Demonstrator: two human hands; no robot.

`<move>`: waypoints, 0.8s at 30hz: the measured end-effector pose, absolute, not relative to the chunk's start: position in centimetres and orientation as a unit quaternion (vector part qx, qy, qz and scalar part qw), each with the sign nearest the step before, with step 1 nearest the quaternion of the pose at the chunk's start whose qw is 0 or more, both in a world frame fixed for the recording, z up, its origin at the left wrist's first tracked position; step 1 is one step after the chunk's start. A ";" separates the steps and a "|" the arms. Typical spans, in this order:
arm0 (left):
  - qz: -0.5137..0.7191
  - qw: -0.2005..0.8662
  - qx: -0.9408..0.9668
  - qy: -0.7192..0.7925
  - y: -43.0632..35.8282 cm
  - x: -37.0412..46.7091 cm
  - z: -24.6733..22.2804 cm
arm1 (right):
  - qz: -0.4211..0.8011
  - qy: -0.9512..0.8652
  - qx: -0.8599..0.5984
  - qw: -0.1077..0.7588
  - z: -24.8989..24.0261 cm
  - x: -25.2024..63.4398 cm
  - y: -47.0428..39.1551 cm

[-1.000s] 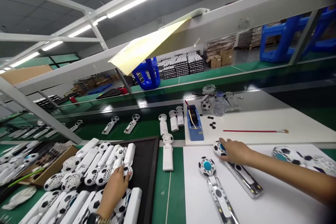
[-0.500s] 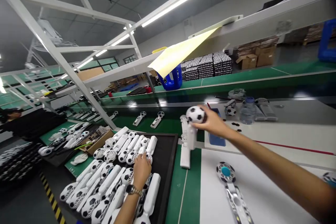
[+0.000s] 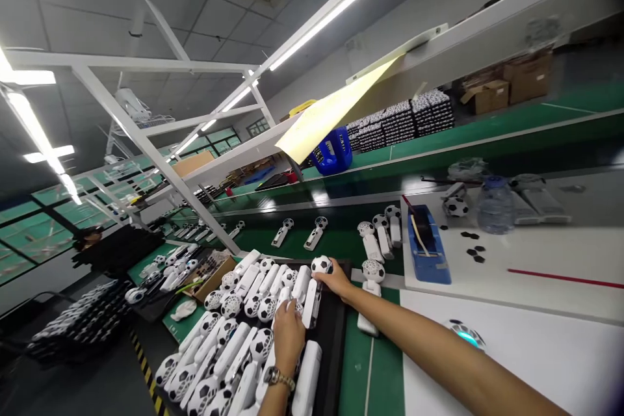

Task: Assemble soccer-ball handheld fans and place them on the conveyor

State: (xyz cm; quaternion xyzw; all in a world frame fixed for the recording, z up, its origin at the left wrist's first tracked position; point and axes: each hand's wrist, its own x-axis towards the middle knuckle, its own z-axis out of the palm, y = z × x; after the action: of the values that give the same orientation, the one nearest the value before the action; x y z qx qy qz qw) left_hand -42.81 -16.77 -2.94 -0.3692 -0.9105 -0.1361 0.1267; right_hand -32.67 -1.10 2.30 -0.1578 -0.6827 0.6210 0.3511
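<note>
White handheld devices with black-and-white football-patterned heads lie in rows in a black tray [image 3: 335, 338]. My right hand [image 3: 336, 279] grips the ball-shaped head of one football device [image 3: 320, 265] at the tray's upper right corner, its white handle pointing down toward me. Over the middle of the tray, my left hand [image 3: 288, 331] has its fingertips closed round the end of a white device among the rows; its ball end is partly covered by the fingers.
More devices [image 3: 369, 244] stand beyond the tray's right side. A blue tray [image 3: 429, 247], a clear bottle [image 3: 495, 207] and a red stick [image 3: 565, 277] are on the right-hand worktop. A metal frame post [image 3: 160, 166] rises behind the tray; a yellow sheet [image 3: 336, 107] hangs from the shelf.
My right hand has carried its football device left and down from above the green strip into the tray. The view has turned slightly; my left hand remains among the devices.
</note>
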 end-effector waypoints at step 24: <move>-0.161 -0.039 -0.538 -0.826 3.8 -36.7 2.6 | 0.905 -0.197 -0.203 0.316 12.6 -9.8 6.1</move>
State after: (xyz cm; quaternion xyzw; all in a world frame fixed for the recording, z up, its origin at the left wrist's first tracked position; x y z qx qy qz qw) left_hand -36.67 3.84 2.60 -0.5384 -0.8263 -0.1607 -0.0388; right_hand -9.76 6.12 12.59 -0.2030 -0.1971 0.9055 0.3163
